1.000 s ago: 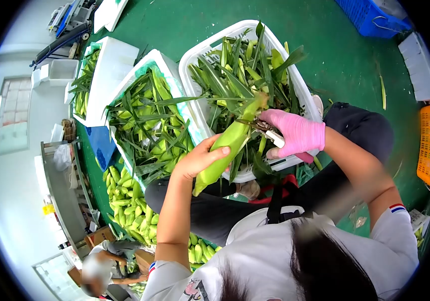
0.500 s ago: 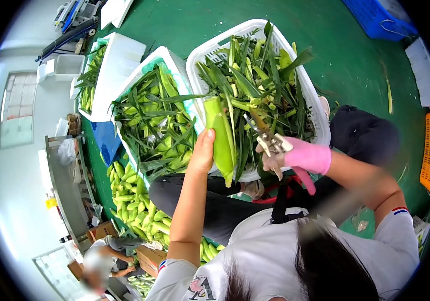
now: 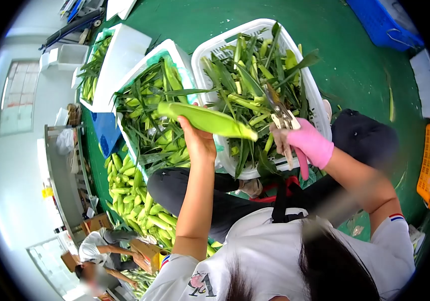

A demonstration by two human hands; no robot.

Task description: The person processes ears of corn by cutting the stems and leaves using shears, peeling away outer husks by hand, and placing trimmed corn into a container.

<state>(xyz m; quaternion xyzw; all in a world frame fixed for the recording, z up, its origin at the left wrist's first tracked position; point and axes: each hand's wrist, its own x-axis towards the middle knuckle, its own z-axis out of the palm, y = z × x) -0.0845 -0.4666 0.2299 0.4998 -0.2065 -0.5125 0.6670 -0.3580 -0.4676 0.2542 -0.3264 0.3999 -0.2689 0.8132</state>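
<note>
My left hand [image 3: 200, 140] is bare and wrapped round an ear of corn [image 3: 207, 120] in its green husk. The ear lies nearly level, its pale end pointing right. My right hand [image 3: 303, 145] wears a pink glove with greyish fingertips and grips pruning shears [image 3: 281, 111], whose blades point up and away from me. The pale end of the ear is close to the gloved fingers. Beneath the shears stands a white basket [image 3: 325, 120] heaped with cut leaves and husks [image 3: 247, 75].
Left of the basket, a white foam box [image 3: 175, 50] holds leafy corn, with another foam box [image 3: 119, 65] beyond. A pile of husked-green ears [image 3: 139, 200] covers the floor. A co-worker [image 3: 99, 251] bends over cardboard boxes. Blue [image 3: 380, 25] and orange crates [image 3: 428, 165] stand right.
The ear has turned from upright to nearly level, its lower end swinging right towards the shears. A long leaf strip beside it is gone from the ear. The shears now point more upward.
</note>
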